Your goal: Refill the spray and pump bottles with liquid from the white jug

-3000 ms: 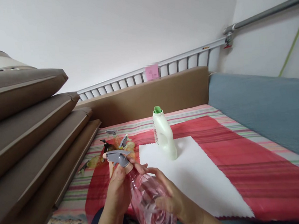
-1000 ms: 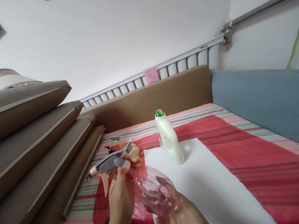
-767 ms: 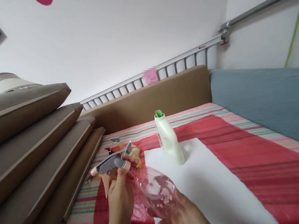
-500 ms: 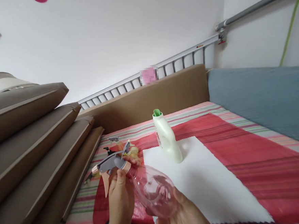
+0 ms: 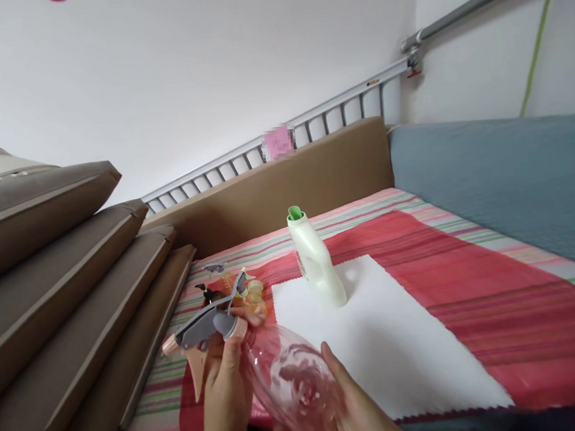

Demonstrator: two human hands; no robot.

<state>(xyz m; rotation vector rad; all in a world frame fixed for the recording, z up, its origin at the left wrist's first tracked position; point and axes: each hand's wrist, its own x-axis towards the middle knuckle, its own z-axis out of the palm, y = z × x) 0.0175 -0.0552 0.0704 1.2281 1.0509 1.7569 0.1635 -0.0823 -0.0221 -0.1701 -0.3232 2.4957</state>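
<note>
I hold a clear pink spray bottle (image 5: 294,386) tilted, its base toward me. My left hand (image 5: 228,384) is closed around its neck, just under the grey and peach trigger head (image 5: 201,328). My right hand (image 5: 353,411) cups the bottle's body from below, fingers wrapped round it. A white bottle with a green cap (image 5: 315,263) stands upright on a white sheet (image 5: 389,339) a little beyond my hands.
Several other spray bottles (image 5: 226,292) lie on the red striped cloth (image 5: 469,275) left of the white sheet. Stacked brown cushions (image 5: 59,271) rise at the left. A brown board (image 5: 285,183) and a blue cushion (image 5: 496,181) bound the far side.
The bottle has tipped further, its base turning toward me and the trigger head moving lower left. My right hand has slid under the body. The view shifted slightly.
</note>
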